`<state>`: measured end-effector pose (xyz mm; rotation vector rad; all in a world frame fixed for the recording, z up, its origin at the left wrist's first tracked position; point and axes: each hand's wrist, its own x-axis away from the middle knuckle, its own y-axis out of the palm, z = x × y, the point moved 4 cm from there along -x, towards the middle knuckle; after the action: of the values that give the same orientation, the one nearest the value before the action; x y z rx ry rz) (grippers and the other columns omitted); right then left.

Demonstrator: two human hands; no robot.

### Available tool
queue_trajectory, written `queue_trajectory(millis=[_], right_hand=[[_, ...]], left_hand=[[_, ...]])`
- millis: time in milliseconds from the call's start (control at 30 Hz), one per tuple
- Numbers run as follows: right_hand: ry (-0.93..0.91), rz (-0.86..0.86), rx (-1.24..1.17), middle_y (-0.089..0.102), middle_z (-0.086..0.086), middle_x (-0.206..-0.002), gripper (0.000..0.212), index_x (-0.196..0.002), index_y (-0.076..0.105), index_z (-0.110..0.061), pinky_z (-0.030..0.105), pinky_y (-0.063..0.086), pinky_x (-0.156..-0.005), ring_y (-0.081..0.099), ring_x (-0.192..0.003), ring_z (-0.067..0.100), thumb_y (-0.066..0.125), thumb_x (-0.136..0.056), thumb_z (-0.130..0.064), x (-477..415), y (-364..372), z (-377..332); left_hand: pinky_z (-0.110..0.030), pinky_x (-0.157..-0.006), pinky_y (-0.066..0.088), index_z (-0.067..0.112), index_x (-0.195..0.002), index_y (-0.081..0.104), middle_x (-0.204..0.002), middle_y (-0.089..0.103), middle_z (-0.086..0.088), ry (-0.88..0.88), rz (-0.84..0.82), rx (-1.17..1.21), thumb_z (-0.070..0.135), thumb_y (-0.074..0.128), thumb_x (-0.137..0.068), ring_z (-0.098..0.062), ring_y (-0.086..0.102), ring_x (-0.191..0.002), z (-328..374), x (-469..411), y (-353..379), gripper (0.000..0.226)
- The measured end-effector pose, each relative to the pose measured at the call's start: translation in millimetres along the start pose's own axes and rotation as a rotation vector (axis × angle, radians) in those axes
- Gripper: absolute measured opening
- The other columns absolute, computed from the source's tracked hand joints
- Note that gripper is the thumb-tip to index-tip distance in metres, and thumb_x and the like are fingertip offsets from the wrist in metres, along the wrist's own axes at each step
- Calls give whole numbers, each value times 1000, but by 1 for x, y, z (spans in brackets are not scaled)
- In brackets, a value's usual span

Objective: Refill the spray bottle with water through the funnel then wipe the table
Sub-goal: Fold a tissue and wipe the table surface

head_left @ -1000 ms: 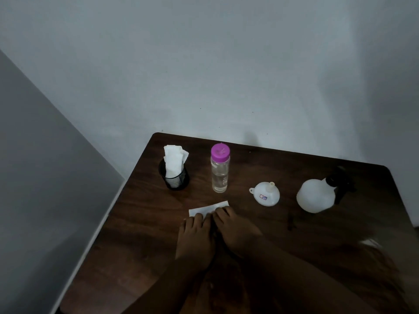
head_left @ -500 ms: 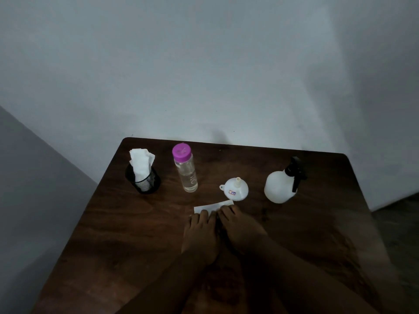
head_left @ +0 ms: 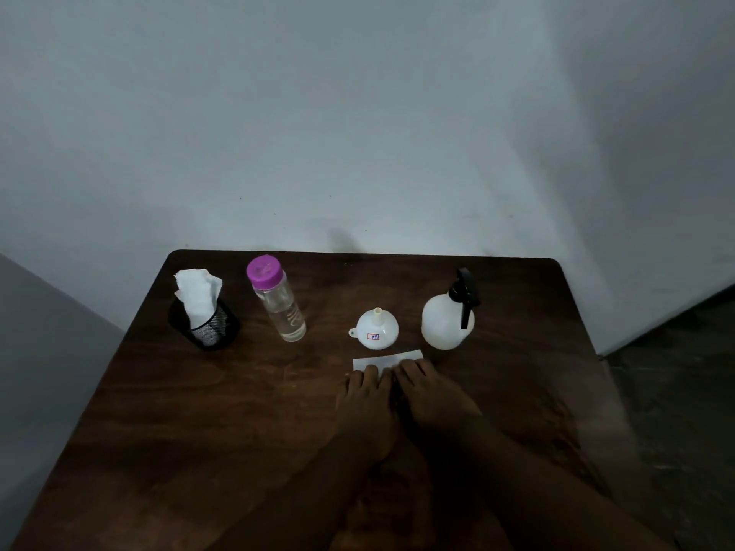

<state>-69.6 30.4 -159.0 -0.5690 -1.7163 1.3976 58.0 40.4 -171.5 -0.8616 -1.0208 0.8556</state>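
1. Both hands lie flat and palm down at lower centre. The left hand (head_left: 366, 407) and right hand (head_left: 435, 399) are side by side with fingers straight and tips resting on a white slip (head_left: 387, 359). Neither hand grasps anything.
2. The sprayer (head_left: 445, 326) stands upright right of centre on the table (head_left: 199, 411), with its black trigger head (head_left: 465, 296) on.
3. Just left of it the funnel (head_left: 377, 332) sits mouth down, spout up. It is close to the slip's far edge; whether they touch I cannot tell.
4. Left of centre stands the bottle (head_left: 284, 312), partly filled and leaning in this wide view, with its purple cap (head_left: 264, 271) on. At far left, tissues (head_left: 199, 296) poke from a mesh cup (head_left: 207, 328).
5. By my reading the refill is not yet begun, as both vessels look closed and the funnel is unused.
6. Risks from here:
   - A reach over the funnel could knock it into the sprayer, since they are so close.
   - The sprayer looks light and maybe near empty, so twisting the head off one-handed may tip it.
   - A funnel seated loosely in the neck could tilt under the stream and send water onto the table and slip.
   - Fast pouring may back up in the narrow spout and overflow.
   - The room is dim, which makes the fill level hard to judge.
   - Pulling one tissue could drag out the bunch or topple the cup.
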Motion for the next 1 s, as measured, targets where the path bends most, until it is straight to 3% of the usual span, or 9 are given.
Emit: queue_trajectory(millis=[367,467,567,633,733,833,900,967,1000], right_hand=[[109,-68,-78,18,18,-163,60,-156,17,-7,45,20,-122,18,-150,36,35,-106,-34,30,25,41],[144,-92,-121,20,17,-162,62,-156,17,-9,45,27,-120,20,-149,34,34,-104,-37,42,25,51],[174,-101,-124,23,16,-161,62,-155,19,-9,43,33,-116,24,-146,34,21,-102,-42,54,23,62],[201,-93,-124,23,16,-161,61,-155,20,-8,43,33,-116,25,-146,35,23,-103,-40,61,23,69],[214,-61,-107,40,21,-150,76,-150,34,-3,48,44,-107,42,-134,40,8,-91,-42,69,26,82],[235,-141,-56,61,23,-128,62,-134,55,2,49,57,-89,62,-112,40,27,-91,-33,78,46,96],[225,-123,15,68,22,-118,50,-124,64,2,48,58,-86,67,-106,37,54,-88,-31,85,46,100],[191,-55,43,72,19,-109,58,-114,70,1,46,60,-81,70,-98,34,84,-69,-32,92,39,99],[194,-44,27,73,18,-107,63,-112,72,0,45,61,-79,71,-95,33,89,-61,-33,95,38,99]], left_hand=[[-50,-127,13,22,-160,18,-165,21,-10,104,-73,6,51,43,-100,-35,20,-152,47,-15,9,71],[-49,-127,14,21,-159,21,-164,24,-9,141,-61,-9,50,46,-100,-33,23,-151,62,-18,8,71],[-49,-126,15,19,-158,25,-161,29,-10,177,-35,-45,48,47,-99,-32,28,-148,78,-22,7,69],[-50,-126,14,19,-157,27,-158,31,-9,193,-34,-55,48,46,-99,-32,29,-147,88,-25,8,68],[-50,-125,11,19,-155,28,-154,35,-8,224,-22,-80,49,46,-97,-33,32,-144,102,-32,10,68],[-49,-125,13,19,-156,28,-153,36,-9,260,-15,-89,48,46,-97,-32,34,-143,117,-37,11,68],[-50,-126,12,18,-157,26,-157,33,-10,284,-40,-98,48,48,-98,-32,30,-146,127,-40,11,70],[-50,-127,11,17,-158,23,-160,30,-11,309,-58,-111,49,49,-99,-32,26,-149,135,-42,12,72],[-50,-127,10,17,-159,22,-160,29,-11,326,-57,-118,49,49,-98,-32,26,-149,139,-43,12,73]])
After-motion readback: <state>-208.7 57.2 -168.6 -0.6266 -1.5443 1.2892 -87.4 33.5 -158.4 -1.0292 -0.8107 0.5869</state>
